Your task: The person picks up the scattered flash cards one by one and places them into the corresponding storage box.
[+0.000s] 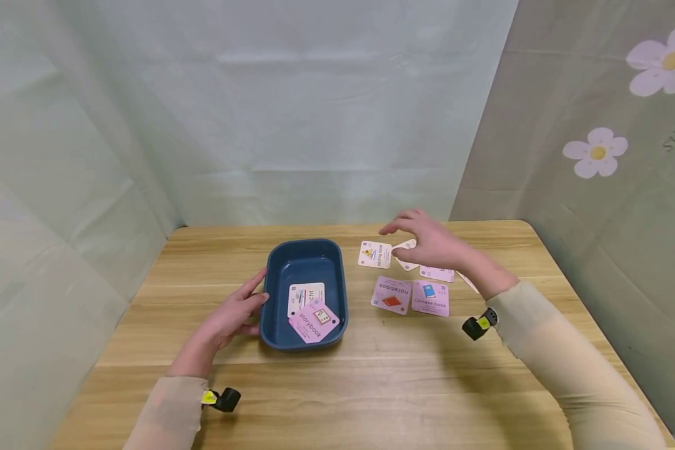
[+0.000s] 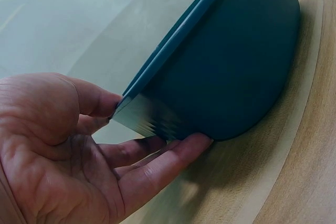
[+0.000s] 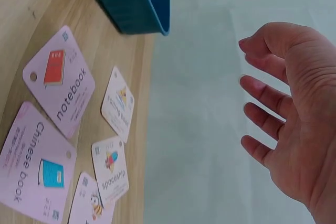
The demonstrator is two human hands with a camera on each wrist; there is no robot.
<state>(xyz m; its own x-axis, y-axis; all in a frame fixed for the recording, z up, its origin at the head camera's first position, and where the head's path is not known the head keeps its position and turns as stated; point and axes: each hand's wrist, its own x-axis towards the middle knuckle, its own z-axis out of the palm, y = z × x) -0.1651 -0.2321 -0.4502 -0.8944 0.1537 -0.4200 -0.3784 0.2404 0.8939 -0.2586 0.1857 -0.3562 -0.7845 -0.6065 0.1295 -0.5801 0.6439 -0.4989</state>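
The left hand (image 1: 230, 317) held the round-cornered blue bin (image 1: 300, 265), thumb at the rim and fingers low against its sloping wall; right of it, past a strip of grained wood (image 1: 359, 290), the right hand (image 1: 432, 244) hung loosely bent, holding nothing, above thin cards (image 1: 430, 297). Only the head view showed the storybook card (image 1: 314, 322) inside.

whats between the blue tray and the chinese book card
The notebook card, plus a bare strip of table next to the tray; the head view shows it.
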